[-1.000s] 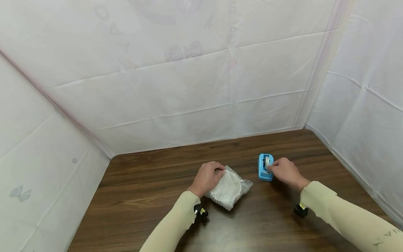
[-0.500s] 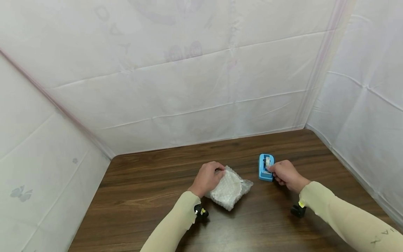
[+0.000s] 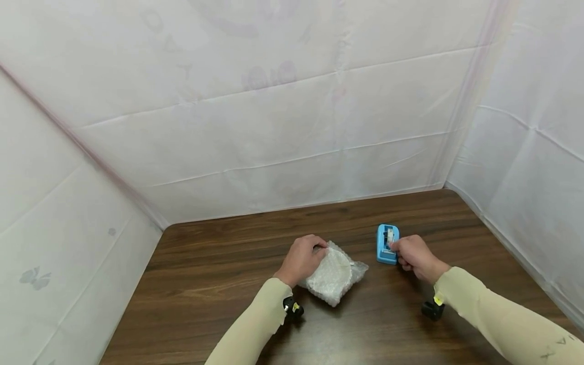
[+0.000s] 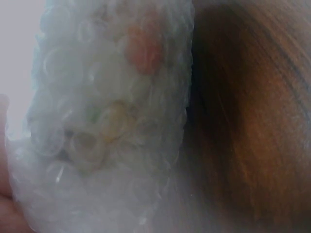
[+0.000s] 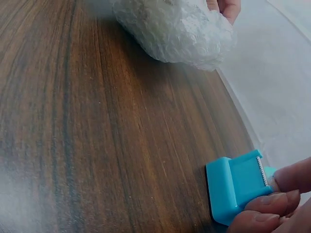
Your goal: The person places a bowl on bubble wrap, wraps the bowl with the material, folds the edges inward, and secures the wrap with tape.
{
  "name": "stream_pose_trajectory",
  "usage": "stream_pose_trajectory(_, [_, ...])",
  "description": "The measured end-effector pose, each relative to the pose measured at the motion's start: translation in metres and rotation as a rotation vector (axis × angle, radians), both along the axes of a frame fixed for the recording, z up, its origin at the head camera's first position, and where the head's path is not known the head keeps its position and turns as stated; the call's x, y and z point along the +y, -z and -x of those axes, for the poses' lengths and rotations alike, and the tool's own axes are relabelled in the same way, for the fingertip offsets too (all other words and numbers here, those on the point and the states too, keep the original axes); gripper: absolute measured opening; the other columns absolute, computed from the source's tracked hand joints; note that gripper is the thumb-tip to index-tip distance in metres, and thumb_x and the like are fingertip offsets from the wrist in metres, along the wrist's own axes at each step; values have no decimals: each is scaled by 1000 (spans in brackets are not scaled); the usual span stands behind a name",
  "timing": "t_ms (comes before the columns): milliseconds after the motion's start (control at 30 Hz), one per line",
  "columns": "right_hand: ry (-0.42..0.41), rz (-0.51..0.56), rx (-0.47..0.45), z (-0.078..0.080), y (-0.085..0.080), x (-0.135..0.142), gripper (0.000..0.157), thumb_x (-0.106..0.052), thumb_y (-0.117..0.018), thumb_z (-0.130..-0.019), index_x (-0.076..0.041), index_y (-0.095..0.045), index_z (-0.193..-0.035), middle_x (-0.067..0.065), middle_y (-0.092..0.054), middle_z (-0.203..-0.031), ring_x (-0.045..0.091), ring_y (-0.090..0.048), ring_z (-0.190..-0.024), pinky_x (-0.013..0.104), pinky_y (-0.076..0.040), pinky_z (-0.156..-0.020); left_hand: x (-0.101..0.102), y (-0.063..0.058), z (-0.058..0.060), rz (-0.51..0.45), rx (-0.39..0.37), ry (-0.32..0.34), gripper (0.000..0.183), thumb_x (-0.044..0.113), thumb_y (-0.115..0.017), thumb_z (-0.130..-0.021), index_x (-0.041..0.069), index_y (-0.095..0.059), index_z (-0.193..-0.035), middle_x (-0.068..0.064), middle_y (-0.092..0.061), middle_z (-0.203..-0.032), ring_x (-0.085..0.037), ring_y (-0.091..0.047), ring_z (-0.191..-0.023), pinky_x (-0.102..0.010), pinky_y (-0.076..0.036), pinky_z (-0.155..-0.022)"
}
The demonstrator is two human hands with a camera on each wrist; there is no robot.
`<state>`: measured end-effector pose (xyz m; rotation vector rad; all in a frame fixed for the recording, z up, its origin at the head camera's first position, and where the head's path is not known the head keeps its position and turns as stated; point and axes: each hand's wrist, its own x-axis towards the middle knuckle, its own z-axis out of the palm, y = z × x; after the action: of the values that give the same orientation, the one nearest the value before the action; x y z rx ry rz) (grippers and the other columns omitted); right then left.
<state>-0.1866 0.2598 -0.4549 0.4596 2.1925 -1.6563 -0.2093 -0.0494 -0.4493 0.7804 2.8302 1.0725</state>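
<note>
A round thing in bubble wrap (image 3: pixel 332 274) lies on the wooden table. My left hand (image 3: pixel 301 259) holds its upper left side, fingers bent over the edge. Blurred orange and yellow patches show through the wrap in the left wrist view. To the right stands a light-blue tape dispenser (image 3: pixel 387 257) with a small white roll of tape (image 3: pixel 390 236). My right hand (image 3: pixel 416 255) is at its right side, thumb and finger pinched by the toothed cutter (image 5: pixel 263 170). A small pale bit of tape seems to sit between the fingertips, mostly hidden.
The brown wooden table (image 3: pixel 219 258) is bordered by white sheeting (image 3: pixel 274 132) at the back and both sides. Bare wood lies between the wrapped thing and the dispenser. Black wrist cameras hang beneath both sleeves.
My right hand has turned a little, its lower fingers now curled beside the dispenser and the thumb over the cutter end. The left hand and the wrapped thing have stayed put.
</note>
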Motion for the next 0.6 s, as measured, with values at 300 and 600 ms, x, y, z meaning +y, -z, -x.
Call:
stream_pose_trajectory(300, [26,133,4,2,-7,-2,24,-17,-43,-109,-2,-51,-92,-3,-45,-65,14,-48,-62,25,-44,-58,0,0,1,-6,13,1,16,15,-67,-102,9,-78,-112,-8,-76,-114,-22,-72,-101,-37,-59,-86])
stream_pose_trajectory(600, [24,189,-29,-3,-12,-4,20,-14,-43,-108,-6,-49,-91,-5,-41,-61,11,-47,-60,24,-41,-55,1,0,1,-2,0,-10,17,16,-67,-103,8,-78,-113,-9,-76,-117,-24,-73,-105,-39,-59,-89])
